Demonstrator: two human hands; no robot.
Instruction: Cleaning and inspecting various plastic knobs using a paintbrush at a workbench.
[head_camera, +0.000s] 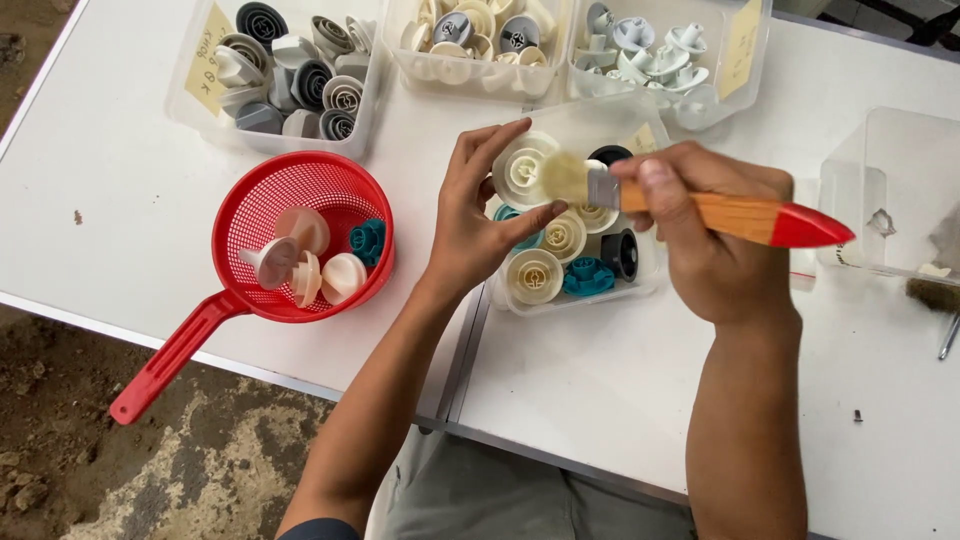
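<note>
My left hand (478, 215) holds a cream round plastic knob (522, 168) by its rim, with its hollow underside facing up. My right hand (705, 225) grips a paintbrush (735, 212) with a wooden handle and a red tip. The pale bristles of the brush rest on the knob. Both hands hover over a clear plastic tub (648, 282) that holds several cream, teal and black knobs. A red plastic strainer (262, 190) with a long handle lies to the left, with several cream knobs and one teal knob inside.
Three clear tubs stand along the far edge of the white table (600, 390): grey knobs (290, 75), cream knobs (478, 35), white knobs (655, 50). An empty clear container (890, 190) sits at the right, with another brush (935, 295) beside it. Bare ground lies past the near left edge.
</note>
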